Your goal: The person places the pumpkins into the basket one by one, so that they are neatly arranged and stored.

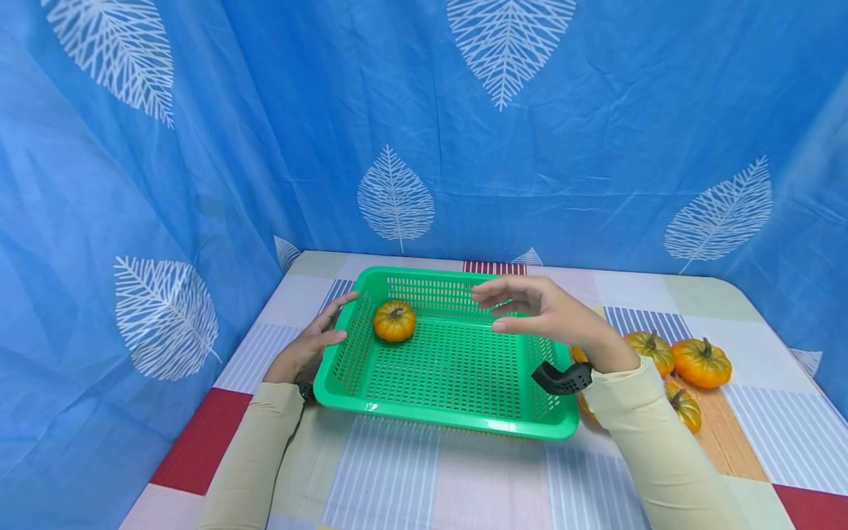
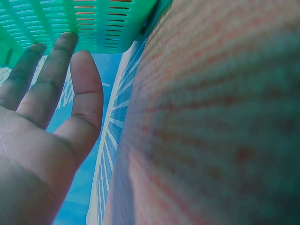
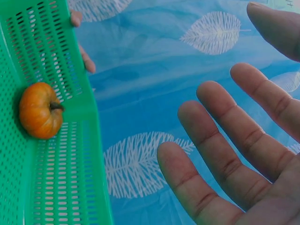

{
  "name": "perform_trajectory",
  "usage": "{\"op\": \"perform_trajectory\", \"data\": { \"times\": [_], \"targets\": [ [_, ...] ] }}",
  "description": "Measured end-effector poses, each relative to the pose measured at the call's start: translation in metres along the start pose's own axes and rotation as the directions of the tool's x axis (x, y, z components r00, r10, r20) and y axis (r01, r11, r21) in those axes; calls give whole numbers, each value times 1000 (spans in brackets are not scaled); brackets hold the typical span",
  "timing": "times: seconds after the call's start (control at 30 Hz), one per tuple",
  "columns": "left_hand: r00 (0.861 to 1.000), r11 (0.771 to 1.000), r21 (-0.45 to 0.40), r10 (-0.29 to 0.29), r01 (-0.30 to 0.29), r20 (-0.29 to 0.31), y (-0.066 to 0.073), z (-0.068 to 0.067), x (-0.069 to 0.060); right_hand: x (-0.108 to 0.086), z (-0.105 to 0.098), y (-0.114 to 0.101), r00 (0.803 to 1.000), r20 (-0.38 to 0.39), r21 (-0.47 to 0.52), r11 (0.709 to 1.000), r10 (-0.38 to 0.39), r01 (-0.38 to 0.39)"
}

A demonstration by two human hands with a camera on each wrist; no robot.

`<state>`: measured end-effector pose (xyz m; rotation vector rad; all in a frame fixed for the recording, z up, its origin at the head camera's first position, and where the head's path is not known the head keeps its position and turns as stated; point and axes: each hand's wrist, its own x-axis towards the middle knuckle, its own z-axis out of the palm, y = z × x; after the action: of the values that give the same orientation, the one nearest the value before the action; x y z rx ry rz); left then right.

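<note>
A green plastic basket [image 1: 444, 421] with slotted walls stands before me in the head view. One small orange pumpkin [image 1: 394, 322] sits inside it near the left end; the right wrist view also shows this pumpkin [image 3: 41, 111]. At the basket's left side, my left hand [image 1: 301, 357] touches the rim with its fingertips. Its fingers [image 2: 49, 89] look nearly straight against the outer wall in the left wrist view. Above the basket's right part hovers my right hand [image 1: 556, 315], fingers spread and lightly bent, with nothing in it.
Several more pumpkins [image 1: 702, 363] lie on the table to the right of the basket, partly hidden behind my right arm. A patchwork-patterned cloth [image 1: 490, 471] covers the table. Blue curtains [image 1: 596, 147] with white leaf prints hang behind and to the left.
</note>
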<state>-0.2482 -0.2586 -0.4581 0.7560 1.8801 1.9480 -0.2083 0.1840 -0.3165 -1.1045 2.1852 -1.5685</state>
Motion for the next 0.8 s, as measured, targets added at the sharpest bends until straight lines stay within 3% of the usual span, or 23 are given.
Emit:
{"op": "perform_trajectory", "data": {
  "times": [0.8],
  "targets": [
    [1000, 1000, -26, 3, -3, 4, 1, 1, -1, -45, -19, 17, 1000, -26, -61, 998, -11, 10]
  ]
}}
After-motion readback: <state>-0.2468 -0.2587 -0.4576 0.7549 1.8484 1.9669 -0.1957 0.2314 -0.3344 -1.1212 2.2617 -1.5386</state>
